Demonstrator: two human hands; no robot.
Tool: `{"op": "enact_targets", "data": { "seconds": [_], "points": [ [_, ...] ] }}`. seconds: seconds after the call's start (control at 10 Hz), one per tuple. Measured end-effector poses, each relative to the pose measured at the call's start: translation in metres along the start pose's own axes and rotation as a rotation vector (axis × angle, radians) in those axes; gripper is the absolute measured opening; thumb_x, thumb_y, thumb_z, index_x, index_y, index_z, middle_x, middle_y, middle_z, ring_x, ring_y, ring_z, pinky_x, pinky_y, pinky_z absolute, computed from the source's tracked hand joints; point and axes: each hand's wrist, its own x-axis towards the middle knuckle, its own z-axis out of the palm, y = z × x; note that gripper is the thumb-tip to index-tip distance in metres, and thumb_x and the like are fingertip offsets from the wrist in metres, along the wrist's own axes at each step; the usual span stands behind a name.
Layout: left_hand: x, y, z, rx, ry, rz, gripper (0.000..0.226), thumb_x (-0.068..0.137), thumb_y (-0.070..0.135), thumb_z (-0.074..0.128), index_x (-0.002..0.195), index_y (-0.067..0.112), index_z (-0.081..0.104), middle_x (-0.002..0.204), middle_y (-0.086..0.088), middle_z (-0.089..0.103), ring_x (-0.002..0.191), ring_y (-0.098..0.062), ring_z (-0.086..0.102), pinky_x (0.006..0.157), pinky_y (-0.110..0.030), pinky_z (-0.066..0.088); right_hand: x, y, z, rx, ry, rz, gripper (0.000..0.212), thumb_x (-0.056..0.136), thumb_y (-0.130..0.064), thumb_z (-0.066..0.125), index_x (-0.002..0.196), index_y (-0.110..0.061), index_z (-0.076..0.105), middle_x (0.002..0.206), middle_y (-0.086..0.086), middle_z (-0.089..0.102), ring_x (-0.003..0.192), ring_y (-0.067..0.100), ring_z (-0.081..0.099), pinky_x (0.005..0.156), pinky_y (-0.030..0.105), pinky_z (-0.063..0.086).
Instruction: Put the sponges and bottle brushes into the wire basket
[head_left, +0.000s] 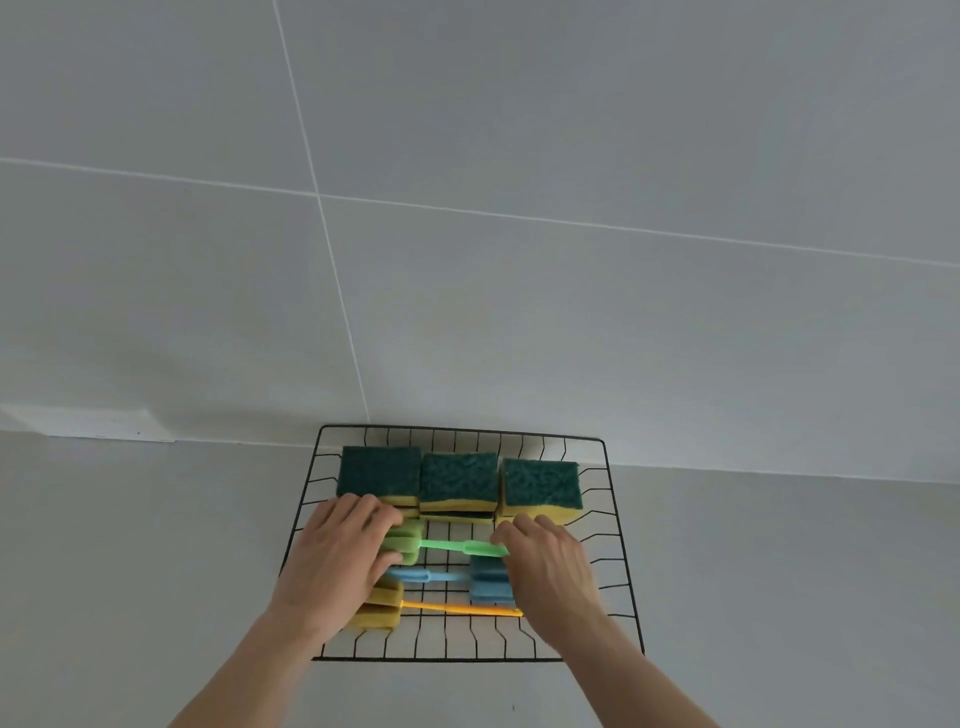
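A black wire basket (618, 525) stands against the wall. Along its back lie three stacks of green-and-yellow sponges, the left stack (380, 472), the middle stack (458, 480) and the right stack (540, 486). In front lie three bottle brushes: green (441, 545), blue (488, 584) and yellow (379, 608). My left hand (340, 561) grips the green brush's sponge head. My right hand (550, 564) pinches the end of its handle and covers part of the blue brush's head.
The basket sits on a pale grey counter (156, 571) that meets a grey tiled wall (467, 208) just behind it. A white ledge (88, 423) runs along the wall at the left.
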Motion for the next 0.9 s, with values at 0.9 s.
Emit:
{"op": "enact_targets", "data": {
  "seconds": [0.9],
  "points": [
    [-0.015, 0.01, -0.002, -0.005, 0.062, -0.068, 0.043, 0.083, 0.046, 0.068, 0.12, 0.025, 0.057, 0.112, 0.005, 0.065, 0.105, -0.019, 0.059, 0.098, -0.042, 0.048, -0.024, -0.001, 0.001, 0.063, 0.169, 0.03, 0.032, 0.095, -0.041, 0.056, 0.12, -0.023, 0.063, 0.111, -0.003, 0.064, 0.1, 0.019, 0.058, 0.088, 0.037, 0.053]
  ]
}}
